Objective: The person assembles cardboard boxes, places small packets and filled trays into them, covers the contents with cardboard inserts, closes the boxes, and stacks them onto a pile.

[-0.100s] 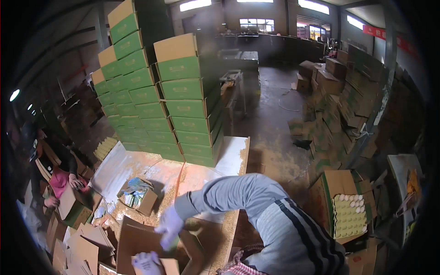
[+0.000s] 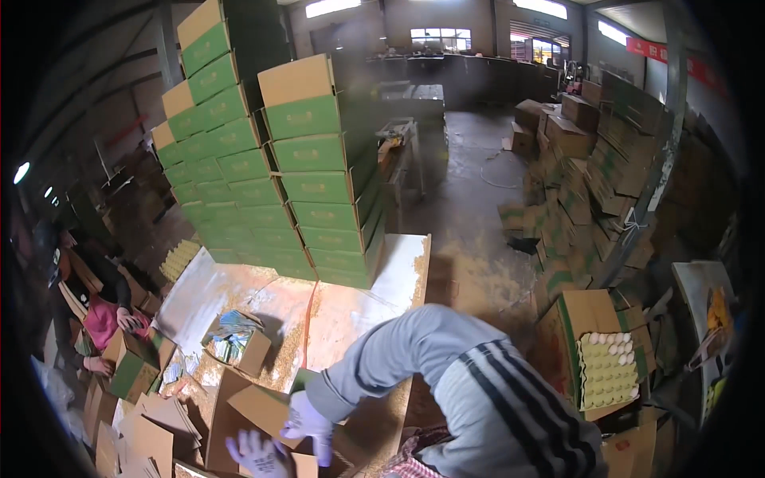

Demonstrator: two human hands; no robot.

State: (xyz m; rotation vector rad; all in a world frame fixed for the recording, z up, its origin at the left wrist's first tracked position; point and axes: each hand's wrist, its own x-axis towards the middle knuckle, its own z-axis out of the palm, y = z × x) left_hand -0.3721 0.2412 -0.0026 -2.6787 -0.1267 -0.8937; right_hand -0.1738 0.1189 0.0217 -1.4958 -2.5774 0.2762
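In front of me stands a cardboard carton (image 2: 221, 422) with its flaps up. A brown cardboard flap or sheet (image 2: 261, 408) slants across its opening. My right hand (image 2: 309, 422), in a pale purple glove, reaches over the carton from the right. Its fingers point down and are apart, beside the brown piece; whether they touch it is unclear. Low in the carton's near part is my left hand (image 2: 259, 454), also gloved, with fingers spread, close to a near flap (image 2: 304, 464). The inside of the carton is mostly hidden.
A small open box of blue-and-white packets (image 2: 235, 334) stands on the table (image 2: 351, 315), with tall stacks of green cartons (image 2: 311, 191) behind. Loose cardboard (image 2: 151, 434) lies at left, near a co-worker (image 2: 103, 319). A carton with an egg tray (image 2: 607, 370) stands right.
My right hand has moved down, its fingers now lower over the carton. My left hand's fingers have spread. A brown piece now slants across the opening. The view has shifted slightly.
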